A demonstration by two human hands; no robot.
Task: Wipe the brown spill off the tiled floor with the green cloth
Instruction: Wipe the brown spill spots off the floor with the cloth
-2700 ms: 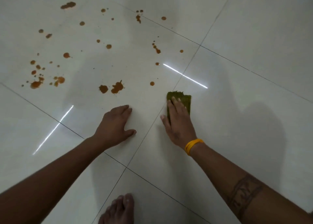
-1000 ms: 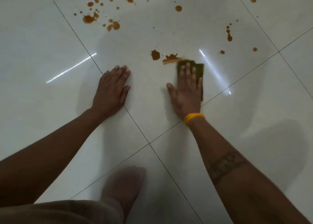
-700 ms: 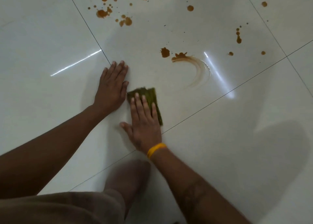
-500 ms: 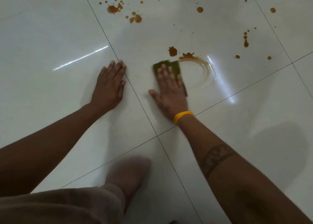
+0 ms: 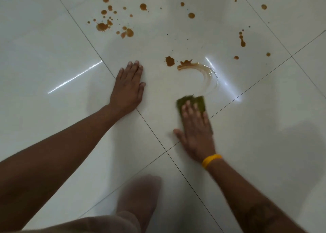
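Note:
My right hand [image 5: 196,132], with a yellow wristband, presses flat on the folded green cloth [image 5: 191,100], whose far edge shows past my fingertips. Just beyond the cloth a curved brown smear [image 5: 202,70] arcs across the white tiled floor [image 5: 53,47], starting from a thick brown blotch [image 5: 184,63] beside a round spot [image 5: 169,61]. Several brown drops [image 5: 112,21] lie scattered farther away and more drops [image 5: 242,39] sit to the right. My left hand [image 5: 127,90] rests flat on the floor, fingers together, left of the smear.
A bare foot and trouser leg [image 5: 139,201] stand at the bottom centre between my arms. Dark grout lines [image 5: 153,135] cross under my hands. Bright light streaks [image 5: 74,78] reflect off the glossy tiles.
My right hand slid the cloth from beside the blotch back towards me and to the right, below the smear. The left hand stayed planted. The view shifted slightly.

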